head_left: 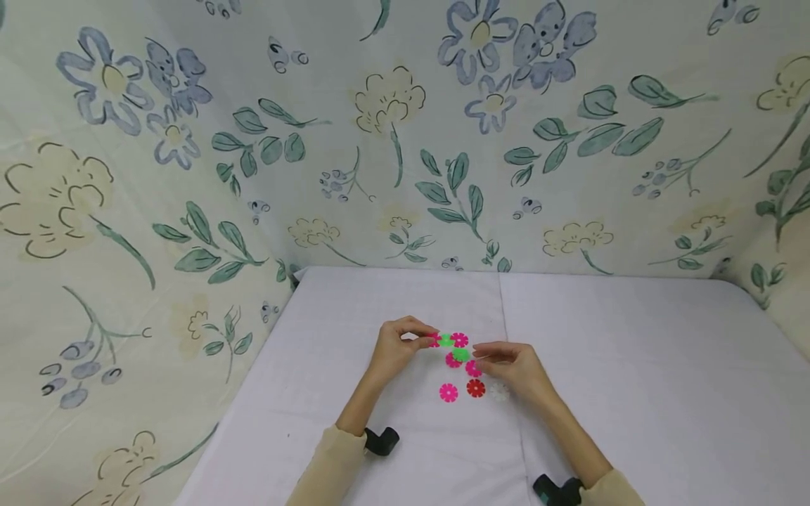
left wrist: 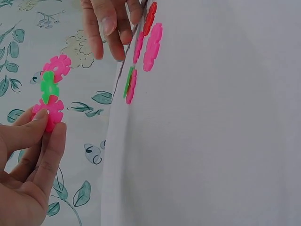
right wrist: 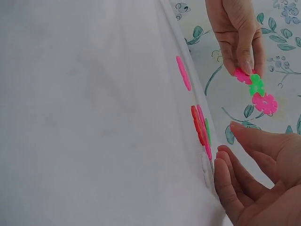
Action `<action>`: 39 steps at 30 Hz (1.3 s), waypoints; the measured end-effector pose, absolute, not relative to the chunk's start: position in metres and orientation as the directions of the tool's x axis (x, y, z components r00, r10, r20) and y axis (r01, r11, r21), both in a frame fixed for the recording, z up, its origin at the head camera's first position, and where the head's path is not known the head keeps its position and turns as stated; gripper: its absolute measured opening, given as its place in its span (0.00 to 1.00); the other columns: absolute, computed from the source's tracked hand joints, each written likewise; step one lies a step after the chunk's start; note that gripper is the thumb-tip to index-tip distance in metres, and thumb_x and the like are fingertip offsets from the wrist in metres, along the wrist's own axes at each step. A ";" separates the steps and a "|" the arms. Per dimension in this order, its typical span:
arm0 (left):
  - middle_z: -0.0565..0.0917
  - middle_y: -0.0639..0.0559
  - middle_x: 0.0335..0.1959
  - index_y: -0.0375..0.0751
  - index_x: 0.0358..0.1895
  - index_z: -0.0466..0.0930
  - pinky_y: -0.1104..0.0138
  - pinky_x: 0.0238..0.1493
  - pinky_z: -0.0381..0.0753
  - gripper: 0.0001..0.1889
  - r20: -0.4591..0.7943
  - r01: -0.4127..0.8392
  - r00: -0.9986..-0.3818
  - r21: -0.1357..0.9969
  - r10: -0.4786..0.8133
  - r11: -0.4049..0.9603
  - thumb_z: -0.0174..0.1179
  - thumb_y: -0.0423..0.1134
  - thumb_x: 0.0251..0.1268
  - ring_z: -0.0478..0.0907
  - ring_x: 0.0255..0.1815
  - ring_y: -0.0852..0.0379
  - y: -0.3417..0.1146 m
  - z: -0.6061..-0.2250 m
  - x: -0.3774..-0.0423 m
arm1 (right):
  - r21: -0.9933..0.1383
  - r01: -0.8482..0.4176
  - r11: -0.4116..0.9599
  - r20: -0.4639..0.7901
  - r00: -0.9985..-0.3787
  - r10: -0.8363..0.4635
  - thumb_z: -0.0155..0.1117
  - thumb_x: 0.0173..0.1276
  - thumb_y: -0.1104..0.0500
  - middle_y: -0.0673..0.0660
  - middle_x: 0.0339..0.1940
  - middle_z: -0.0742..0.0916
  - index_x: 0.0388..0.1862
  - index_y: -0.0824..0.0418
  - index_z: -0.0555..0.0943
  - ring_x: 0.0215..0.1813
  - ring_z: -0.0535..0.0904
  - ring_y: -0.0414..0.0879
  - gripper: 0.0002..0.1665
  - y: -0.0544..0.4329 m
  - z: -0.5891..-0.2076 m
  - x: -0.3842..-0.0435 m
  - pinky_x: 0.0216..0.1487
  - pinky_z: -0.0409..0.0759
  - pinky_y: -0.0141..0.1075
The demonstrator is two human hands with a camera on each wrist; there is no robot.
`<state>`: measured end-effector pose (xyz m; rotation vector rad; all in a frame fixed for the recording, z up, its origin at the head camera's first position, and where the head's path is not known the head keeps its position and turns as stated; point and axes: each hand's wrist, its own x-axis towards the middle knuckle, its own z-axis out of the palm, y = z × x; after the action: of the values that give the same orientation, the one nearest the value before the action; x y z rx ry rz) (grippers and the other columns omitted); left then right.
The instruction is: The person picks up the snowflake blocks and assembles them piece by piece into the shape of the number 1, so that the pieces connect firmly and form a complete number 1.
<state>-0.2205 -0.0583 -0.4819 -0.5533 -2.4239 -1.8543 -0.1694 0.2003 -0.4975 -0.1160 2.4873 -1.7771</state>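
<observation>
My left hand (head_left: pixel 394 349) pinches one end of a short chain of interlocking flower-shaped discs, pink, green and pink. In the left wrist view the green disc (left wrist: pixel 50 88) sits between the two pink ones, thumb and fingertips on the lower pink disc (left wrist: pixel 52 113). The chain's free end points toward my right hand (head_left: pixel 522 370). That hand has its thumb and fingers parted with nothing between them, as the right wrist view shows. Below its fingertips in the head view lies a pink disc (head_left: pixel 472 369).
On the white cloth lie a loose green disc (head_left: pixel 461 355) overlapping a pink disc (head_left: pixel 452 360), another pink disc (head_left: pixel 448 393), a red disc (head_left: pixel 476 388) and a whitish disc (head_left: pixel 500 392) by the right hand. A floral curtain (head_left: pixel 354 204) hangs behind the table.
</observation>
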 end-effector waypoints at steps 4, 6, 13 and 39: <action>0.91 0.49 0.38 0.43 0.39 0.94 0.71 0.38 0.86 0.05 0.228 0.287 -0.942 0.928 0.245 0.238 0.74 0.32 0.60 0.84 0.41 0.62 -0.060 -0.483 -0.221 | -0.938 0.012 0.348 -0.064 -0.988 -0.138 0.75 0.66 0.63 0.63 0.50 0.91 0.57 0.63 0.87 0.48 0.87 0.50 0.20 0.199 -0.501 -0.172 0.44 0.84 0.24; 0.91 0.50 0.38 0.44 0.39 0.94 0.71 0.38 0.86 0.05 0.219 0.278 -0.945 0.930 0.244 0.240 0.74 0.32 0.60 0.84 0.41 0.62 -0.061 -0.484 -0.221 | -0.932 0.006 0.362 -0.064 -0.987 -0.150 0.77 0.64 0.63 0.64 0.48 0.91 0.56 0.64 0.88 0.45 0.85 0.49 0.20 0.198 -0.502 -0.173 0.41 0.84 0.25; 0.91 0.49 0.38 0.44 0.38 0.94 0.71 0.39 0.87 0.06 0.213 0.272 -0.945 0.933 0.249 0.234 0.75 0.31 0.59 0.84 0.41 0.61 -0.062 -0.485 -0.222 | -0.921 -0.021 0.389 -0.046 -0.986 -0.162 0.78 0.61 0.66 0.64 0.46 0.91 0.54 0.66 0.88 0.42 0.82 0.48 0.21 0.197 -0.506 -0.177 0.36 0.82 0.27; 0.91 0.47 0.39 0.41 0.38 0.93 0.69 0.40 0.89 0.04 0.245 0.303 -0.928 0.935 0.282 0.185 0.74 0.31 0.61 0.85 0.41 0.61 -0.061 -0.480 -0.223 | -0.919 -0.001 0.395 -0.075 -0.982 -0.176 0.72 0.69 0.64 0.61 0.35 0.90 0.50 0.66 0.88 0.32 0.89 0.47 0.12 0.201 -0.493 -0.175 0.38 0.89 0.32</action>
<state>-0.2233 -0.0607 -0.4800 -0.5938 -2.4048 -1.9034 -0.1747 0.2009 -0.4933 -0.1592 2.4866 -1.6371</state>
